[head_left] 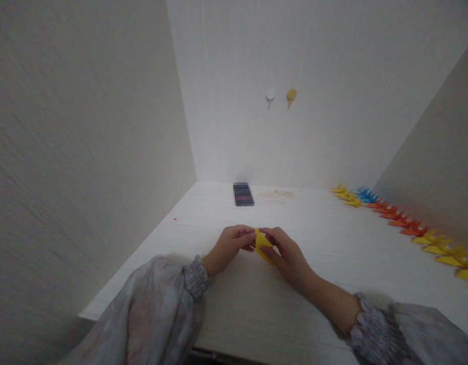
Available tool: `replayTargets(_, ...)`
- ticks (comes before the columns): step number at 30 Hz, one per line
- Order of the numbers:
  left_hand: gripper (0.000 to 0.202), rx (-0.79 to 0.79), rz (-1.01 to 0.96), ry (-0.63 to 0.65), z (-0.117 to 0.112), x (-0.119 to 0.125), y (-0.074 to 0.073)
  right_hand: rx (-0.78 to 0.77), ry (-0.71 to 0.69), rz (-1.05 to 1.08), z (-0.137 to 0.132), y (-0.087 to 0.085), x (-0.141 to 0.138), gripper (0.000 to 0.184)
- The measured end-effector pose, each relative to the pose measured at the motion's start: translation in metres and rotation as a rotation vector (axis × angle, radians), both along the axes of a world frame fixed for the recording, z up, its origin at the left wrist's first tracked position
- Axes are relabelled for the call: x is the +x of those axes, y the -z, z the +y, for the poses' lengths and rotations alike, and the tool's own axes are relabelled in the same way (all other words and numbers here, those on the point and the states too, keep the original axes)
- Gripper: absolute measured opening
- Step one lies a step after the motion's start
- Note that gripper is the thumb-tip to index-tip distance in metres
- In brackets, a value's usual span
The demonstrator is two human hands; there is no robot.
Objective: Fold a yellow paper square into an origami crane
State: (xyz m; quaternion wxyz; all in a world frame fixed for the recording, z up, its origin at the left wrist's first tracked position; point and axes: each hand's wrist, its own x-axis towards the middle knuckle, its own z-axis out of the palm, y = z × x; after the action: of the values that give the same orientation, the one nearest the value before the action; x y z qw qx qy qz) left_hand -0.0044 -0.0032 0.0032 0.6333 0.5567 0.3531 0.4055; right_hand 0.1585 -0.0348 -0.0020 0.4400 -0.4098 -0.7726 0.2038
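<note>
A piece of folded yellow paper [263, 247] is held between my two hands, just above the white table [234, 314]. My left hand [237, 242] pinches its left edge near the top, with a ring on one finger. From the right, my right hand [285, 253] grips the paper, its thumb across the front and its fingers behind. The paper comes to a point at the top, and parts of it are covered by my fingers.
Rows of folded paper cranes run along the right wall: yellow [348, 196], blue [366, 194], orange [399, 217] and more yellow ones [444, 249]. A dark blurred-out object [243, 194] lies near the back wall. Two hooks, white [271, 94] and yellow [291, 95], are on that wall.
</note>
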Motion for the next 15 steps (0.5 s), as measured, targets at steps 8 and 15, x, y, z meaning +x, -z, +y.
replayTargets(8,0.026,0.012,-0.007,-0.036,-0.0053,-0.0004,-0.008,0.083,-0.009,-0.023,-0.0021,-0.0069,-0.0017,0.032)
replayTargets(15,0.024,0.031,0.03,-0.058,-0.0084,-0.0009,-0.0094,0.162,-0.054,-0.083,-0.0034,-0.0068,-0.0009,0.029)
